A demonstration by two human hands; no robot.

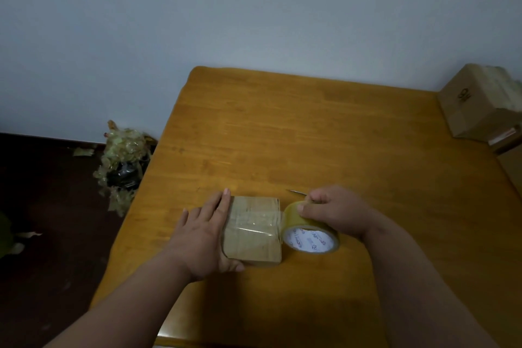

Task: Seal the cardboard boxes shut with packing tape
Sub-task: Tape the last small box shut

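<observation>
Near the table's [367,127] front edge, a small cardboard box [254,230], probably light and stiff, is steadied by the flat left hand [207,230] while the right hand [333,210] grips the tape roll [309,236] beside it.

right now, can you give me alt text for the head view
A person's left hand presses flat on a small cardboard box on a wooden table while the right hand grips a roll of clear packing tape, its strip stretched across the box top. Another box sits at the far right.
</observation>
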